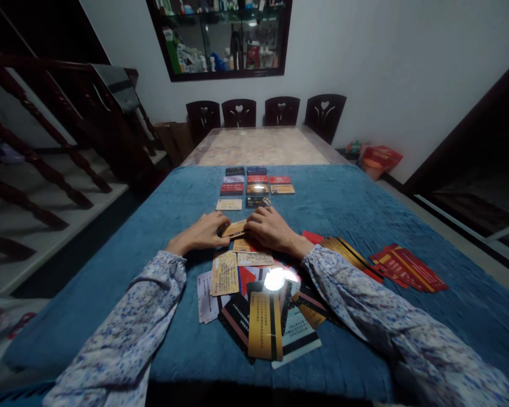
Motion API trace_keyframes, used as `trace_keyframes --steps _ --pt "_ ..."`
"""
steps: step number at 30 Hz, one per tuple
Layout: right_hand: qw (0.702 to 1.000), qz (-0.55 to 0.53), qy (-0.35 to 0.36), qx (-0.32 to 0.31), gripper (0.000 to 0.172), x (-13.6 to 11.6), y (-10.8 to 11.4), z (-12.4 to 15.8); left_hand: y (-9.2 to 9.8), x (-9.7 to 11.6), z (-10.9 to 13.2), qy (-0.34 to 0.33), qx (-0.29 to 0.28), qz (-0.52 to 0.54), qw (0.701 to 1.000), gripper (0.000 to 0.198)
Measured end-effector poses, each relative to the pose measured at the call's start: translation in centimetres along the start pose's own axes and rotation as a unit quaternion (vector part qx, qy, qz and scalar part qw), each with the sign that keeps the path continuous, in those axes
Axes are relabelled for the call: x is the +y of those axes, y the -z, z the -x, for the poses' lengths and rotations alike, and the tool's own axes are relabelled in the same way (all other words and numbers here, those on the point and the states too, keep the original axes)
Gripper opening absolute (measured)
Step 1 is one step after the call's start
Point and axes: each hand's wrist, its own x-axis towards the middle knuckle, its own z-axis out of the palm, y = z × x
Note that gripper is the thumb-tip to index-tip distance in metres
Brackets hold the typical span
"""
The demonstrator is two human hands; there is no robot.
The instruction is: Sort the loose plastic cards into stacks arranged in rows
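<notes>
My left hand (206,230) pinches the left end of a gold card (234,229) between thumb and fingers. The curled fingers of my right hand (271,229) close on the card's right end. I cannot tell whether it is a single card or a thin stack. Just beneath lies an orange card (242,245), partly hidden. Nearer to me spreads a loose heap of cards, with a yellow card (224,274) and a gold striped card (265,325) on top. Beyond my hands lie a cream card (229,204) and a black card (257,202).
Farther off sit rows of cards, including a red stack (232,189) and an orange card (282,189). Red cards (411,268) and gold cards (343,251) fan out at right. A blue cloth (152,271) covers the table's near part; chairs (238,116) stand behind.
</notes>
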Motion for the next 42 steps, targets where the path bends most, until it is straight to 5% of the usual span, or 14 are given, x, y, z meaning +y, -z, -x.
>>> trace_keyframes --steps 13,22,32,42 --pt "0.999 -0.006 -0.004 0.037 0.028 0.3 -0.4 0.1 -0.3 -0.4 0.2 -0.088 0.044 0.056 0.994 0.024" --pt "0.991 -0.022 -0.005 0.133 0.022 0.9 -1.1 0.2 -0.9 -1.1 0.1 -0.137 0.143 0.059 0.978 0.019" --pt "0.991 0.003 -0.017 0.130 0.025 0.6 -0.7 0.3 -1.4 -1.5 0.0 -0.161 0.168 0.066 0.970 0.019" --pt "0.993 0.021 -0.049 0.103 0.029 0.3 -0.7 0.2 -2.5 -1.8 -0.2 -0.116 0.205 0.104 0.966 0.026"
